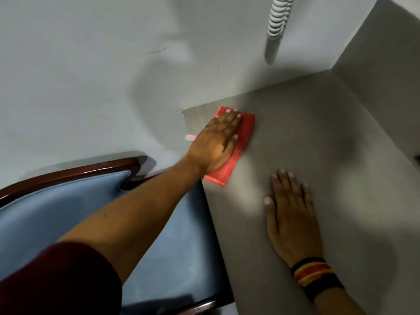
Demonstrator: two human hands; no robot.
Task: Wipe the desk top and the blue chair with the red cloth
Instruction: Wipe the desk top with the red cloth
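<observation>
— So, how far along is it?

— Desk stage, I'd judge. The left hand presses flat, fingers spread, on the folded red cloth near the far left corner of the smooth grey desk top, mid-frame. The right hand rests open on the desk, holding nothing.

— And the chair?

— The blue padded chair with dark wooden trim, lower left, looks untouched. Pale bare wall behind.

Head view looks steeply down, close over desk top.
</observation>
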